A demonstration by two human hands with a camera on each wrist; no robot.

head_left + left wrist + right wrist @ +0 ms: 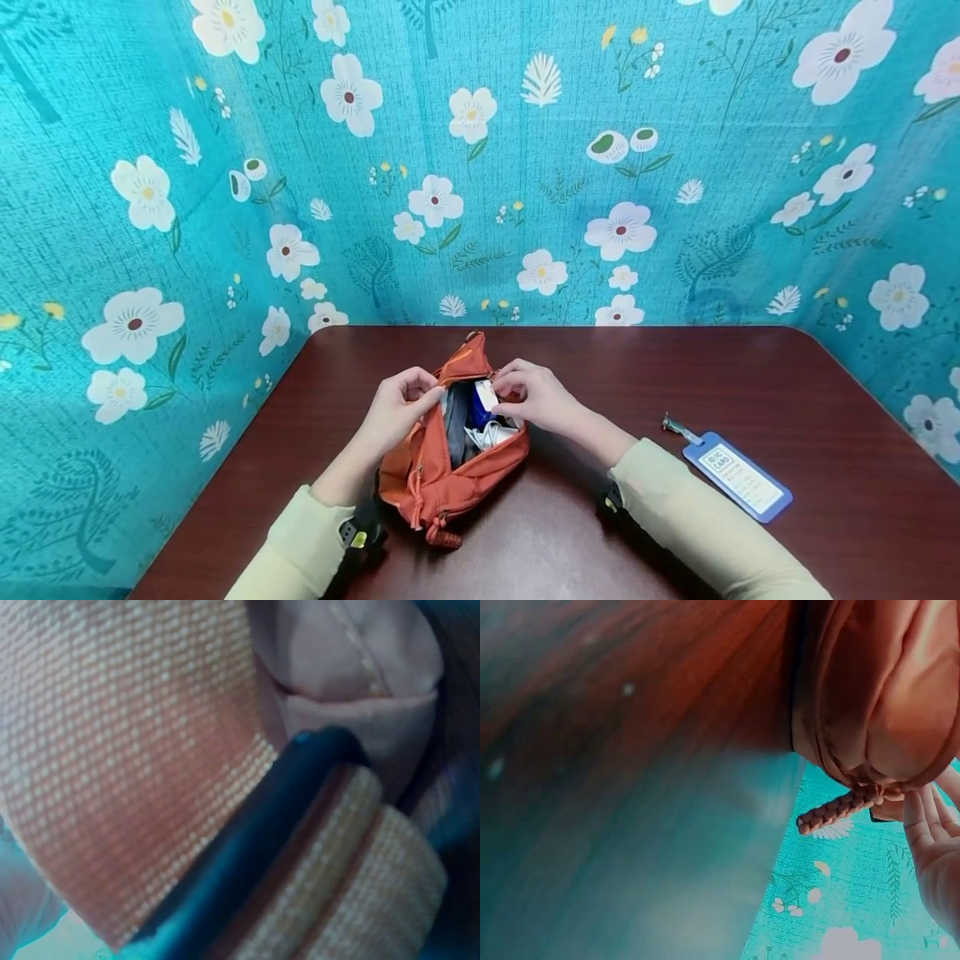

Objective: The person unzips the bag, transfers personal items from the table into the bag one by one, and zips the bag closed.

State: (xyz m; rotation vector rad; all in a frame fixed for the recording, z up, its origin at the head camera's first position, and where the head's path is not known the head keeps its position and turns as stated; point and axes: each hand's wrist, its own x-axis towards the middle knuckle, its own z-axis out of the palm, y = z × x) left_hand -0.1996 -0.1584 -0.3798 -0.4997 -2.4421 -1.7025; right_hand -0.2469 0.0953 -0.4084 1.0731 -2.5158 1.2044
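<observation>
An orange bag [476,483] lies on the table with its zipped top spread wide. My left hand [397,408] pinches the left edge of the opening between thumb and fingers. At the opposite edge, my right hand [536,396] grips the rim, its thumb over the inside. Right at those fingertips shows a white label [487,396] on a dark blue item [478,414]. White cable [491,435] lies lower in the bag, beside grey lining. Close up in the left wrist view are woven orange webbing [127,750] and a dark bar [255,832].
On the right of the brown table [600,533] lies a blue badge holder [738,477] with a card and a metal clip. A braided pull [836,812] hangs from the bag's end. Flowered turquoise cloth [510,167] surrounds the table's back and sides.
</observation>
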